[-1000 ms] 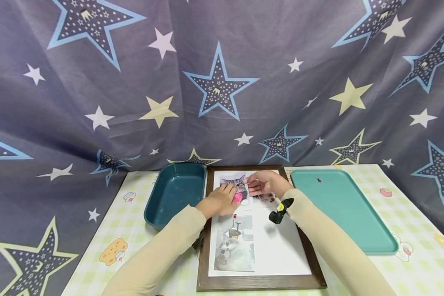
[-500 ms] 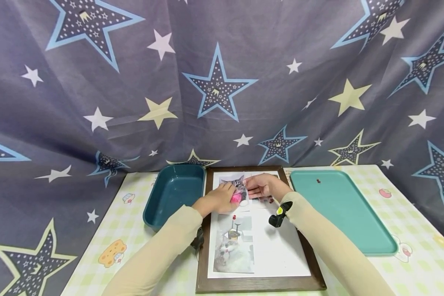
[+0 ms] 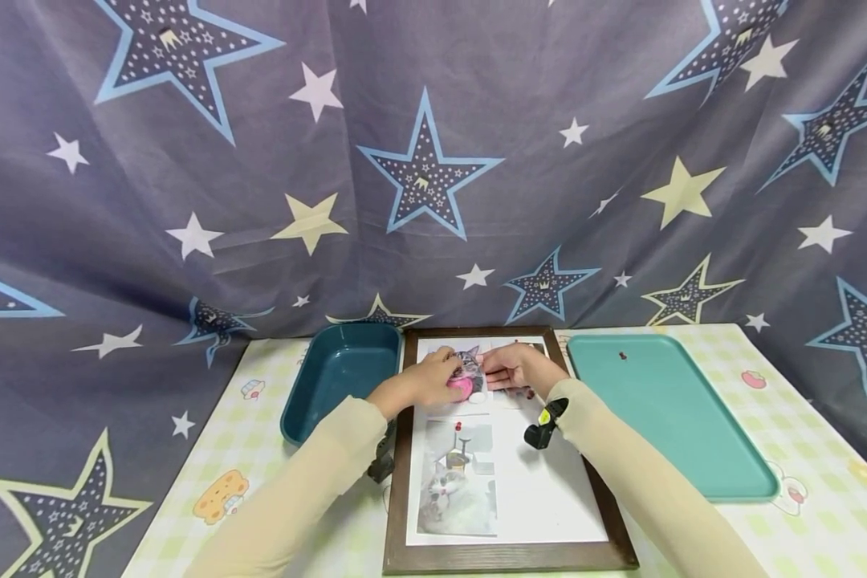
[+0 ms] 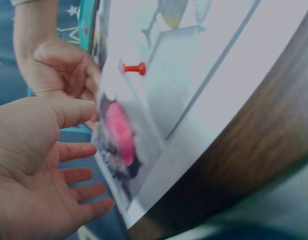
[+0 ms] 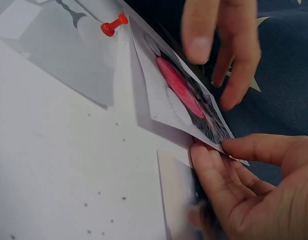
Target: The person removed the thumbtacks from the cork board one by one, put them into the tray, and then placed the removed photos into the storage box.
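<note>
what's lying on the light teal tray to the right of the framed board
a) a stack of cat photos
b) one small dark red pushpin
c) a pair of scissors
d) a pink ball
b: in the head view the light teal tray holds only one small dark red pushpin near its far end; the cat photos are on the framed board, not on the tray.

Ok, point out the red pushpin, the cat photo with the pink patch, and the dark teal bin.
red pushpin [image 5: 113, 25], right wrist view, on its head.
cat photo with the pink patch [image 5: 180, 87], right wrist view, on the pink patch.
dark teal bin [image 3: 339, 377], head view, on its inner floor.
</note>
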The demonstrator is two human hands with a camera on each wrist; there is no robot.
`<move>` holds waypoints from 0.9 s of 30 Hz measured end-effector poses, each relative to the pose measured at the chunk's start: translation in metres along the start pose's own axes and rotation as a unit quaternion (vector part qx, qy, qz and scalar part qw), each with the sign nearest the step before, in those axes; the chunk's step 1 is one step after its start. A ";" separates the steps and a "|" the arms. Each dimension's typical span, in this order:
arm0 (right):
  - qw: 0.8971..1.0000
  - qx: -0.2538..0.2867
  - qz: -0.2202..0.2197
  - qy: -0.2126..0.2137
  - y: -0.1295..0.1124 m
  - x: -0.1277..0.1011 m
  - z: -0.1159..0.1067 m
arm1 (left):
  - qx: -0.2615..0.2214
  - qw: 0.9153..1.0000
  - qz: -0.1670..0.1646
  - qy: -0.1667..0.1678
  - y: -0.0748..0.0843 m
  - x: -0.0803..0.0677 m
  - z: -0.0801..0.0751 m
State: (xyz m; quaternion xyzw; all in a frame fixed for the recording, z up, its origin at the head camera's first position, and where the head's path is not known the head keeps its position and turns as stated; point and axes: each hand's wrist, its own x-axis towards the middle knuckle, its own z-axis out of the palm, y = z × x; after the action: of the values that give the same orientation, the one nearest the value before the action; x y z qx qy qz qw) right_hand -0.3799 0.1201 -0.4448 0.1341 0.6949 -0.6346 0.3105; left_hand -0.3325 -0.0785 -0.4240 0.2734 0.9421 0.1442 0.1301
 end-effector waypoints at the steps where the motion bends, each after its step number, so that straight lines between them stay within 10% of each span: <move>1: 1.000 0.000 0.000 0.000 0.001 0.000 0.001 | -0.010 1.000 0.001 0.004 0.000 -0.004 -0.004; 14: 0.999 0.005 -0.004 0.032 0.000 -0.001 0.000 | -0.042 0.996 0.045 0.068 -0.021 -0.057 -0.065; 27: 1.000 -0.012 -0.012 0.003 -0.011 -0.011 0.002 | -0.167 0.969 -0.128 0.133 -0.093 -0.095 -0.093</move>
State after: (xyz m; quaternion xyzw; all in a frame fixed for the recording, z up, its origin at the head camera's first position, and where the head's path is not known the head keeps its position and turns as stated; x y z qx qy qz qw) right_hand -0.3775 0.1187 -0.4291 0.1245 0.7048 -0.6296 0.3023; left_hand -0.3298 -0.2249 -0.3543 0.1033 0.9407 0.3165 0.0647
